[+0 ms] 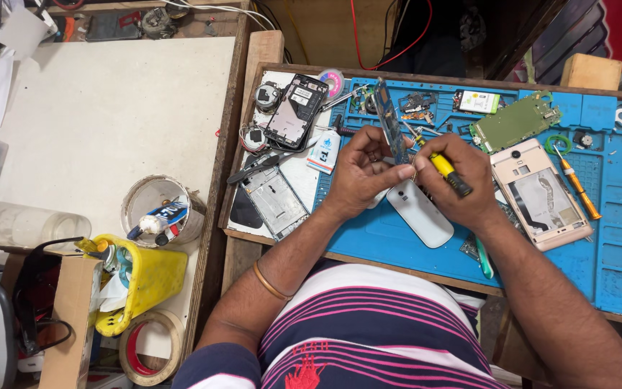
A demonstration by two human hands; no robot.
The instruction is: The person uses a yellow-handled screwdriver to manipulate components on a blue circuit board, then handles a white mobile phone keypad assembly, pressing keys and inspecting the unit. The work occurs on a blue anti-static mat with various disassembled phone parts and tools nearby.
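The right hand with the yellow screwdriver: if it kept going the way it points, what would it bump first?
Probably the circuit board held upright by the left hand; the right hand aims its yellow screwdriver up-left at it.

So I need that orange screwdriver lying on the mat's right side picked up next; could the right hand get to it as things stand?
Probably not at once: the right hand already grips a yellow-handled screwdriver. The orange screwdriver lies bare on the blue mat, just beyond the pink phone frame.
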